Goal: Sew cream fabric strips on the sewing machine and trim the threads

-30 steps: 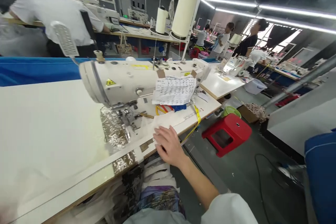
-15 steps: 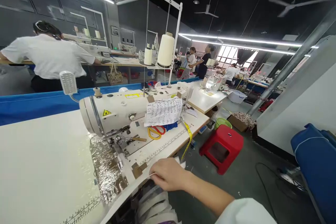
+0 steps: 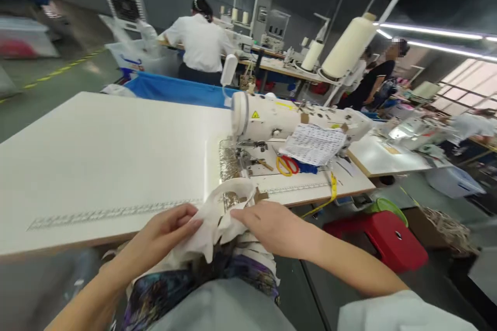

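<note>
Both my hands hold a piece of white fabric (image 3: pixel 217 217) at the near edge of the white sewing table (image 3: pixel 116 155). My left hand (image 3: pixel 165 232) pinches its left side with closed fingers. My right hand (image 3: pixel 272 227) grips its right side, fingers curled over the cloth. The fabric loops up toward the shiny foil patch (image 3: pixel 229 163) under the needle of the cream sewing machine (image 3: pixel 287 119). More fabric, white and dark patterned (image 3: pixel 233 274), lies in my lap below the hands.
Red and yellow scissors (image 3: pixel 286 165), a printed paper sheet (image 3: pixel 312 142) and a yellow tape measure (image 3: pixel 330 191) lie by the machine. A red stool (image 3: pixel 384 240) stands on the floor to the right. A person in white (image 3: pixel 202 44) works behind; others stand far right.
The camera has swung left and down. My right hand pulled the white fabric off the table edge toward my lap, and my left hand has come into view and taken hold of it.
</note>
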Available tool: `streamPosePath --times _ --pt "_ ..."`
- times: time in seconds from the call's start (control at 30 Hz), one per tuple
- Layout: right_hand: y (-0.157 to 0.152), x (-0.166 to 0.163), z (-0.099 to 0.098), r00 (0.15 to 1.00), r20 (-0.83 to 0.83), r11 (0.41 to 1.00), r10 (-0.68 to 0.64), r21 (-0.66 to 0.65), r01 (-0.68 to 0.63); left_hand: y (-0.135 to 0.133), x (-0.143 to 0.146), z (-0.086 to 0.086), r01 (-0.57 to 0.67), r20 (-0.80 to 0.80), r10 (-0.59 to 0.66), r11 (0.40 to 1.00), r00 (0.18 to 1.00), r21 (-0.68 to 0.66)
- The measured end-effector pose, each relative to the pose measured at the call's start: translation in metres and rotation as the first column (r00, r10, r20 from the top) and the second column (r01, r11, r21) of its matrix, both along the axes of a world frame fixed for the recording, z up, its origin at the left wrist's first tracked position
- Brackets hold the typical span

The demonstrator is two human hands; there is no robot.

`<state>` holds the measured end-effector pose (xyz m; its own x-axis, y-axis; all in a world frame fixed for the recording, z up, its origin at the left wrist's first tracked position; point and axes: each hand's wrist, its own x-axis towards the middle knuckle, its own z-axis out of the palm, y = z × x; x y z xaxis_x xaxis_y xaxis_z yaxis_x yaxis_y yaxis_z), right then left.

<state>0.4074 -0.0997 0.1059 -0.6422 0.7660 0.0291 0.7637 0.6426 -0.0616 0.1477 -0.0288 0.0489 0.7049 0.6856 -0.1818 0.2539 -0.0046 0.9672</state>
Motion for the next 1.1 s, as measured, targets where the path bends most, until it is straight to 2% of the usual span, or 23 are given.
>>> streamPosePath --times 0.07,0.13,0.17,0.2,0.27,0.33,0.4,0.53,0.77,0.93,1.1 --pt "0.004 -0.006 0.005 0.995 0.097 0.993 0.039 0.111 -0.050 0.003 0.006 0.003 -0.040 0.027 0.043 0.994 0.999 -0.098" --pt "0.007 -0.013 0.012 0.992 0.106 0.980 0.072 0.177 -0.090 0.007 0.011 0.007 -0.045 0.029 0.049 0.993 0.998 -0.113" --pt "0.008 -0.017 0.016 0.993 0.086 0.981 0.086 0.169 -0.099 0.007 0.013 0.008 -0.038 0.023 0.041 0.994 0.999 -0.099" --pt "0.009 -0.020 0.020 0.994 0.057 0.987 0.095 0.122 -0.102 0.007 0.014 0.009 -0.023 0.017 0.024 0.996 1.000 -0.084" --pt "0.012 -0.027 0.025 0.997 -0.014 0.993 0.077 -0.085 -0.078 0.007 0.016 0.009 0.019 0.016 -0.019 0.998 1.000 -0.056" --pt "0.017 -0.032 0.026 0.997 -0.081 0.951 -0.003 -0.307 -0.022 0.006 0.017 0.009 0.054 0.019 -0.053 0.998 0.998 -0.028" --pt "0.024 -0.037 0.023 0.986 -0.128 0.909 -0.104 -0.414 0.042 0.005 0.017 0.009 0.076 0.018 -0.076 0.997 0.997 0.012" --pt "0.033 -0.041 0.015 0.962 -0.197 0.906 -0.187 -0.414 0.091 0.004 0.019 0.008 0.097 0.016 -0.098 0.994 0.995 0.045" --pt "0.035 -0.041 0.012 0.957 -0.193 0.894 -0.216 -0.434 0.114 0.005 0.018 0.001 0.143 0.050 -0.144 0.990 0.988 0.019" --pt "0.035 -0.040 0.009 0.960 -0.178 0.898 -0.215 -0.422 0.123 0.006 0.019 0.004 0.187 0.053 -0.187 0.982 0.981 0.004" --pt "0.035 -0.039 0.003 0.953 -0.186 0.896 -0.239 -0.421 0.143 0.003 0.020 0.006 0.159 -0.014 -0.158 0.981 0.987 0.108"
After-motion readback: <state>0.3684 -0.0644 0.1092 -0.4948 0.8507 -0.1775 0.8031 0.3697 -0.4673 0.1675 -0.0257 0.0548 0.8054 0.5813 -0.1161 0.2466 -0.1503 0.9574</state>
